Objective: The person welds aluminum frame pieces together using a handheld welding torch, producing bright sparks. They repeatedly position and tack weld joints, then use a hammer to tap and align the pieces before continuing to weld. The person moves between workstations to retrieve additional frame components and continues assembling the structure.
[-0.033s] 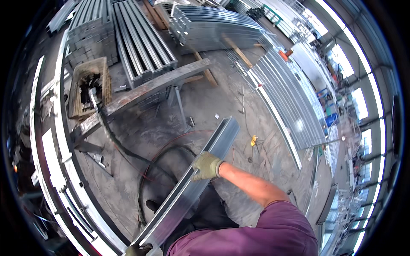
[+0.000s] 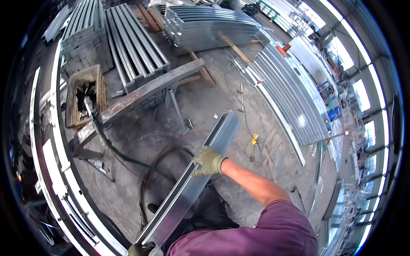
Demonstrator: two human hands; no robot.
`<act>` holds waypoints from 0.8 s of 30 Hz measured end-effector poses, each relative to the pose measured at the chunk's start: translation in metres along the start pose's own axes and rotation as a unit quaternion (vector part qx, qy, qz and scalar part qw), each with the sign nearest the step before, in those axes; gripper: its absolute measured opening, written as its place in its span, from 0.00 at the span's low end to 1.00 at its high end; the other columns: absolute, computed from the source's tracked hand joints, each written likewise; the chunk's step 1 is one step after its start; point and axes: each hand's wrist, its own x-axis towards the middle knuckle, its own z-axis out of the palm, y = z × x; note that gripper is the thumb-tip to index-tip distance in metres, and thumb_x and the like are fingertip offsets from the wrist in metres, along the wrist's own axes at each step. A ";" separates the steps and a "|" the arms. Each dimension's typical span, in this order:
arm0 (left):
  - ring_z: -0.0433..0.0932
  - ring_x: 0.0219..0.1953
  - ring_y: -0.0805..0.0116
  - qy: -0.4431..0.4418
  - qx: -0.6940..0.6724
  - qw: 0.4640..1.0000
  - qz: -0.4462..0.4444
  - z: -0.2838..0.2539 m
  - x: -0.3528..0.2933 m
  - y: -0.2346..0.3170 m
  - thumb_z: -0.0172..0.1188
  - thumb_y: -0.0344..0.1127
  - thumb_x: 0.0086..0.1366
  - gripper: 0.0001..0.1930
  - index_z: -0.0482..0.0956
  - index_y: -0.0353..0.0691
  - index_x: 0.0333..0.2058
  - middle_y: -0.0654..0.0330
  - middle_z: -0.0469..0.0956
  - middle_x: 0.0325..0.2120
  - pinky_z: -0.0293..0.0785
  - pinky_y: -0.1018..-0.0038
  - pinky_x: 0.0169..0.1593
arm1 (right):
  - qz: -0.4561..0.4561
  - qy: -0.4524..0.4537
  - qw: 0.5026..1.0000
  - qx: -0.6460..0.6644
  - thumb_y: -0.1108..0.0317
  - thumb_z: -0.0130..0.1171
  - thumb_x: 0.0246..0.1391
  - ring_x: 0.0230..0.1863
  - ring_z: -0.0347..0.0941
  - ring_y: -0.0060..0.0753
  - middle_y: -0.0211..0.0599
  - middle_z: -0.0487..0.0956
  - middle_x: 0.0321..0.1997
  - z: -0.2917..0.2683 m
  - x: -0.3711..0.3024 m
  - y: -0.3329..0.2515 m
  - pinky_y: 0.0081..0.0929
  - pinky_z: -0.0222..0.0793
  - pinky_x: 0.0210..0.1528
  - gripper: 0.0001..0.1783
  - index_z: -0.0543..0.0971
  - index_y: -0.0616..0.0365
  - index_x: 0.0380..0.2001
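Note:
A long galvanized steel channel [image 2: 197, 186] slants across my body, its far end up and to the right, its open groove showing along the left side. My right hand [image 2: 208, 161], in an olive-green work glove, is closed over the channel past its middle, with the fingers curled over its edge. At the lower edge of the view my left hand [image 2: 141, 249], gloved too, is closed round the near part of the channel. Only part of that hand shows, and the channel's near end is hidden. My legs and a dark shoe are below the channel.
A rusty steel beam [image 2: 147, 91] on legs stands ahead, beside a yellowish basket [image 2: 70, 109]. A dark cable [image 2: 124, 158] loops over the floor. Stacked channels [image 2: 136, 42] lie beyond; ribbed panels [image 2: 290, 94] are at right. White rails [image 2: 64, 149] run along the left.
The view has shifted slightly, and the surroundings sit a little differently in it. Both hands keep their hold on the steel channel.

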 end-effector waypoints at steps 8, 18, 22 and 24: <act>0.89 0.44 0.32 0.084 -0.020 0.995 0.046 -0.053 0.008 0.282 0.69 0.79 0.59 0.46 0.91 0.31 0.45 0.29 0.86 0.36 0.82 0.45 0.47 | 0.213 0.470 0.846 0.129 0.41 0.74 0.58 0.76 0.66 0.62 0.55 0.76 0.72 -0.004 -0.080 0.200 0.54 0.61 0.78 0.47 0.74 0.60 0.71; 0.89 0.39 0.35 0.177 0.019 0.973 0.147 -0.112 0.101 0.591 0.68 0.70 0.65 0.38 0.90 0.30 0.34 0.36 0.86 0.29 0.82 0.48 0.42 | 0.122 0.131 0.216 0.960 0.35 0.58 0.74 0.52 0.85 0.35 0.32 0.86 0.54 0.080 -0.094 0.176 0.53 0.83 0.52 0.29 0.75 0.39 0.65; 0.89 0.43 0.35 0.219 0.078 0.957 0.174 -0.143 0.129 0.678 0.70 0.67 0.65 0.34 0.90 0.33 0.38 0.36 0.87 0.33 0.83 0.50 0.44 | 0.153 0.101 0.180 0.966 0.32 0.56 0.73 0.55 0.85 0.35 0.33 0.86 0.56 0.076 -0.043 0.232 0.47 0.82 0.58 0.31 0.79 0.42 0.64; 0.90 0.42 0.43 0.177 0.033 0.966 0.186 -0.155 0.152 0.695 0.72 0.64 0.65 0.31 0.91 0.34 0.40 0.38 0.89 0.35 0.84 0.55 0.44 | 0.148 0.151 0.167 0.963 0.31 0.54 0.73 0.57 0.84 0.34 0.33 0.86 0.59 0.049 -0.035 0.261 0.46 0.79 0.63 0.35 0.80 0.46 0.65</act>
